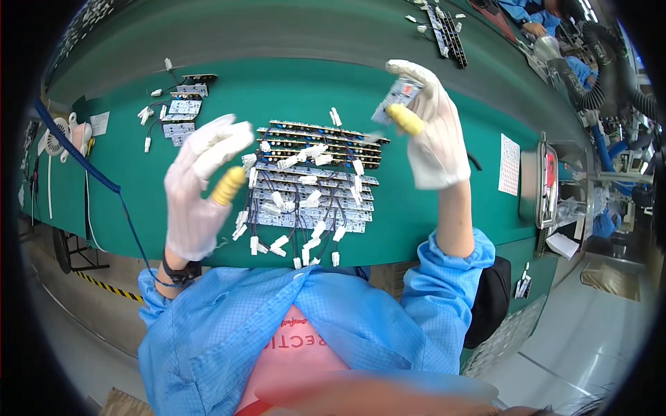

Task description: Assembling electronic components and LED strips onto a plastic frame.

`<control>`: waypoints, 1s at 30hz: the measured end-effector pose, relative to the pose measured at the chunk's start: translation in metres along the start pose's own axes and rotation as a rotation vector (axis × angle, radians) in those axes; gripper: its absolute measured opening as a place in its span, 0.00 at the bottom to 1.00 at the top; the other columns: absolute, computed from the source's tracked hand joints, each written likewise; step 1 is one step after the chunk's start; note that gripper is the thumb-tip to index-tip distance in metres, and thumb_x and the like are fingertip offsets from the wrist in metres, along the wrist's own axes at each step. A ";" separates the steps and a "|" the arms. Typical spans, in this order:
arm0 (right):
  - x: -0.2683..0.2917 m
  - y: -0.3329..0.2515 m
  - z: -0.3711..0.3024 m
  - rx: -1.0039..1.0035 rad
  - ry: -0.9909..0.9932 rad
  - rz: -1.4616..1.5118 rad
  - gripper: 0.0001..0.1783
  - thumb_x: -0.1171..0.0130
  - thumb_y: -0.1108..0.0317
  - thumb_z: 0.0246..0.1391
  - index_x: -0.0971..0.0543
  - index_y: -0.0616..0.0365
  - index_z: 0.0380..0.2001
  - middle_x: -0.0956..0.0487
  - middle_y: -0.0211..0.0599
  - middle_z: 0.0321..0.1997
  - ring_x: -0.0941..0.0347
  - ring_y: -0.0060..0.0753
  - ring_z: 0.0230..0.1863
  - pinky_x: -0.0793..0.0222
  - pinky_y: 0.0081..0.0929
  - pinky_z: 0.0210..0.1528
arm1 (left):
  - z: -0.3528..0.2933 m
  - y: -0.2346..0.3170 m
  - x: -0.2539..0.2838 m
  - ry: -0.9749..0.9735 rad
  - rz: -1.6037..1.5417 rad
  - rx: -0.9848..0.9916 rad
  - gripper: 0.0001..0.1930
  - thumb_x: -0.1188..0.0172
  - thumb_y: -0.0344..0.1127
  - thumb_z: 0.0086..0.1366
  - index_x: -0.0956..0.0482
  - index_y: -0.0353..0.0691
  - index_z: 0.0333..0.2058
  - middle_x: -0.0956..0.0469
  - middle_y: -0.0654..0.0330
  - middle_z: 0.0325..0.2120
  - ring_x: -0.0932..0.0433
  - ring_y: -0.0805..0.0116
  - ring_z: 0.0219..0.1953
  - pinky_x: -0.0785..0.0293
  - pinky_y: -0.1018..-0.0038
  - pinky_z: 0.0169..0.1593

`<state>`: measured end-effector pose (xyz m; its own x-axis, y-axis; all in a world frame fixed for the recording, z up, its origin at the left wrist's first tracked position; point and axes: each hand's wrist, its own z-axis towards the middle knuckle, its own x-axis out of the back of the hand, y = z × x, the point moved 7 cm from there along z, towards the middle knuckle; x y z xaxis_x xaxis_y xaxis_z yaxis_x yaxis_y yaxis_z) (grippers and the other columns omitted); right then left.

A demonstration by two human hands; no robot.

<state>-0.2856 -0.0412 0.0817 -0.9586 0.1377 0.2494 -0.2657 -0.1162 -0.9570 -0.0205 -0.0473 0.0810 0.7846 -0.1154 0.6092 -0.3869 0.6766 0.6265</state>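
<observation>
Both of my hands wear white gloves with yellow covers on the thumbs. My right hand (438, 135) is raised at the right of the mat and pinches a small circuit board (397, 97) between thumb and fingers. My left hand (198, 187) hovers at the left, its thumb apart from the bent fingers and nothing between them. Between the hands lie rows of circuit boards (316, 201), with dark wires and white connectors (310, 200) spread over them. The farther row of boards (326, 142) stands on edge, showing small components.
More wired boards (182, 109) lie at the back left, others (447, 35) on the grey surface beyond. A blue coiled cord (83, 163) runs to the black band (182, 272) on my left wrist. At the right are a printed sheet (509, 164) and a metal tray (531, 184). Another person's hand (535, 29) shows top right.
</observation>
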 end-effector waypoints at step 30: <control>-0.057 -0.049 -0.066 0.506 0.056 -0.344 0.37 0.30 0.72 0.39 0.35 0.63 0.54 0.22 0.42 0.42 0.26 0.37 0.48 0.36 0.36 0.57 | -0.027 0.005 -0.027 -0.031 -0.351 0.217 0.21 0.30 0.33 0.51 0.22 0.36 0.45 0.21 0.64 0.26 0.33 0.87 0.21 0.36 0.88 0.22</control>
<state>-0.2111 0.0212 0.1041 -0.8059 0.2998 0.5105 -0.5880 -0.5064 -0.6308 -0.0308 -0.0205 0.0545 0.8735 -0.3359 0.3524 -0.1941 0.4236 0.8848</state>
